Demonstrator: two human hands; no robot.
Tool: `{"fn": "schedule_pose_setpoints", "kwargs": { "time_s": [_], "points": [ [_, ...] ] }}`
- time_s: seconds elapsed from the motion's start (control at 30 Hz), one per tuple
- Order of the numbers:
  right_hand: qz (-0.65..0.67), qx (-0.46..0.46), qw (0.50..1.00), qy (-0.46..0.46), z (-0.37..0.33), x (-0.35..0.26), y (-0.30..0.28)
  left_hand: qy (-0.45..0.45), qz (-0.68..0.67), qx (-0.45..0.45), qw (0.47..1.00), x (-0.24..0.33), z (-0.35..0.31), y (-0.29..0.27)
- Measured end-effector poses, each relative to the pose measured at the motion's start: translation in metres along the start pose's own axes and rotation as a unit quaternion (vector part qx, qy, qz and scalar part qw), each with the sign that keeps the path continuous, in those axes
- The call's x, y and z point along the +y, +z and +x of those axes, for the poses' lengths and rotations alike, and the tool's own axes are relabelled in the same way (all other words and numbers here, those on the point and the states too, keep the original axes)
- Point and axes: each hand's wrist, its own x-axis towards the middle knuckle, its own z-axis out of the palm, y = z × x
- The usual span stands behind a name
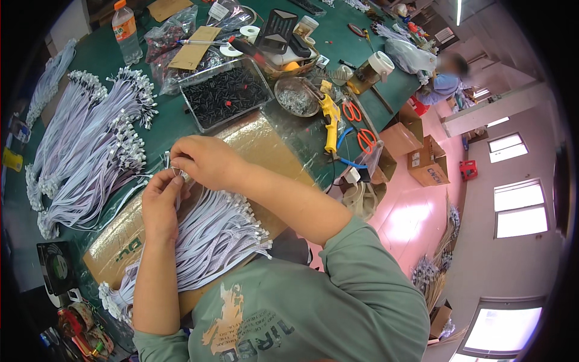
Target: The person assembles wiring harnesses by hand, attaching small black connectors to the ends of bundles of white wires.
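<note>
My left hand [161,202] and my right hand [208,161] meet above a cardboard sheet [274,157] wrapped in clear film. Both are closed, fingertips pinched together on a thin white cable [176,171]; its exact end is mostly hidden by my fingers. Under my forearms lies a bundle of flat white cables [211,235] with small white connectors at their ends. Left of my hands, more bundles of flat cables [96,157] lie on the green table, with a few loose strands reaching toward my left hand.
Beyond my hands stand a clear bin [199,123] of small black parts and a metal bowl [297,96] of small pieces. A yellow glue gun [330,120] and red-handled scissors [365,140] lie to the right. A bottle [125,36] stands far left. Another person [446,81] sits far right.
</note>
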Motion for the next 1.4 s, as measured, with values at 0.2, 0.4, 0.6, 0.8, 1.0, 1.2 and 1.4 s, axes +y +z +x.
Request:
{"fn": "schedule_pose_setpoints", "kwargs": {
  "time_s": [0.2, 0.4, 0.6, 0.8, 1.0, 1.2, 1.4],
  "points": [
    [-0.137, 0.015, 0.985, -0.100, 0.000, 0.007, 0.010, 0.004, 0.001, -0.008, 1.000, -0.001, 0.000, -0.004],
    [-0.138, 0.149, 0.970, -0.131, 0.004, 0.015, -0.001, -0.025, 0.002, -0.009, 1.000, 0.003, 0.002, -0.001],
    [0.259, 0.056, 0.948, 0.178, 0.000, -0.001, -0.009, -0.028, -0.013, 0.009, 0.999, 0.007, -0.002, -0.003],
    [0.262, 0.026, 0.942, 0.206, -0.003, 0.001, -0.006, -0.021, -0.025, -0.003, 0.999, 0.006, -0.002, -0.005],
    [0.267, 0.014, 0.940, 0.212, -0.005, 0.004, 0.000, -0.014, -0.028, -0.001, 0.999, 0.007, -0.002, -0.002],
    [0.291, 0.014, 0.931, 0.222, -0.004, 0.001, -0.001, -0.013, -0.031, 0.000, 0.999, 0.007, -0.002, -0.002],
    [0.149, -0.007, 0.975, 0.166, -0.007, -0.007, -0.002, -0.006, -0.035, -0.016, 0.999, 0.005, 0.000, -0.005]
  ]
}}
